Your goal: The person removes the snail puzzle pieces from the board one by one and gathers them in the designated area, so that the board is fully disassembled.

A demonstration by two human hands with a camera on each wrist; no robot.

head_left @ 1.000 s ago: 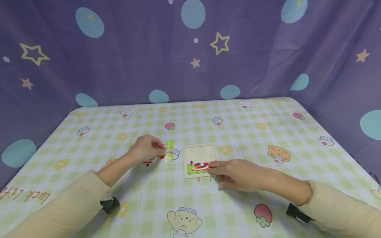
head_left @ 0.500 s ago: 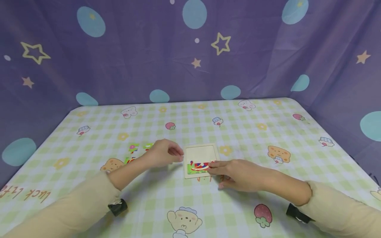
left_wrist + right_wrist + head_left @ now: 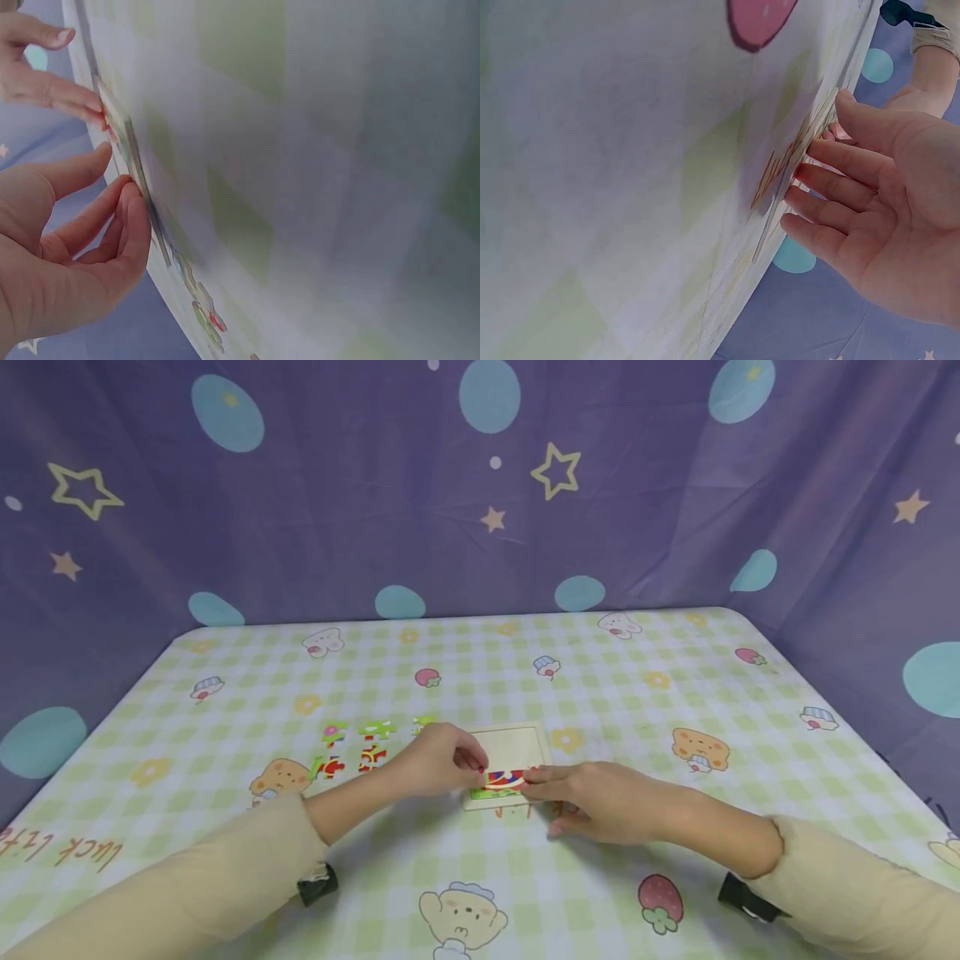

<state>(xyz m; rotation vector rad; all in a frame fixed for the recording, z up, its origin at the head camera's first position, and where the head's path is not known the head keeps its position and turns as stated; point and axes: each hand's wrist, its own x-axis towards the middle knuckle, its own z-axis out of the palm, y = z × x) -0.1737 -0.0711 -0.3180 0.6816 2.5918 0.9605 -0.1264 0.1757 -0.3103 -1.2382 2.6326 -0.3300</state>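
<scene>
A shallow wooden puzzle tray lies on the table, with joined red, blue and green puzzle pieces along its near side. My left hand reaches over the tray's left side, its fingertips at the left end of these pieces. In the left wrist view, the thumb and bent fingers of the left hand are apart, with nothing visible between them. Extended fingers of my right hand rest on the right end of the pieces. In the right wrist view, the right hand has nearly straight fingers.
Several loose puzzle pieces lie left of the tray, among them a green one, a red one and one with a pink flower. The left hand hides part of that area. A purple curtain hangs behind the checked tablecloth.
My left hand has moved right, from the loose pieces to the tray's left side, uncovering several loose pieces. My right hand has stayed on the pieces in the tray.
</scene>
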